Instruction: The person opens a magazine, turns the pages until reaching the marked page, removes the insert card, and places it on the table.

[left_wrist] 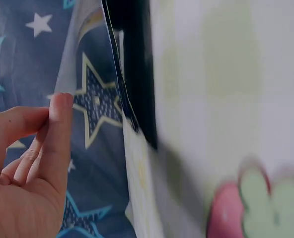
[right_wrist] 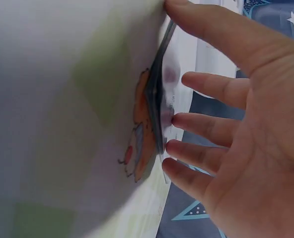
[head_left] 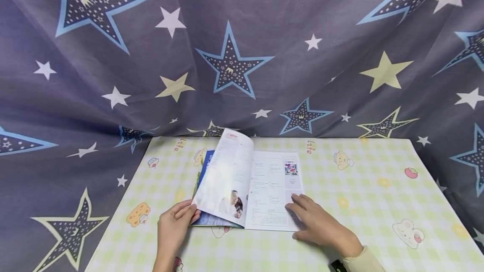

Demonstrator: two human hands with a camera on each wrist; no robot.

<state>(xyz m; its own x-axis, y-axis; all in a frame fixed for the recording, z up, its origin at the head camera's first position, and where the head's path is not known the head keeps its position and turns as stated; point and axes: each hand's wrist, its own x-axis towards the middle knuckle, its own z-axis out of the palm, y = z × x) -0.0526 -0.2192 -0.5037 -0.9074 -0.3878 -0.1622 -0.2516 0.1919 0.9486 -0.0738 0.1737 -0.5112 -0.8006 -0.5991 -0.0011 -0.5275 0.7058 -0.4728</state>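
A magazine lies spread on the table, its right page full of small print with a little picture near the top. My left hand pinches the lower left corner of a raised, curved page between thumb and fingers; a photo of people is printed near its foot. Beneath that page shows part of a blue cover. In the left wrist view the thumb and forefinger of the left hand meet at the page's edge. With fingers spread, my right hand touches the right page near its outer edge.
A green-and-white checked tablecloth with cartoon prints covers the table. Behind and at both sides hangs a dark curtain patterned with stars. Near the right sleeve is a black strap-like object.
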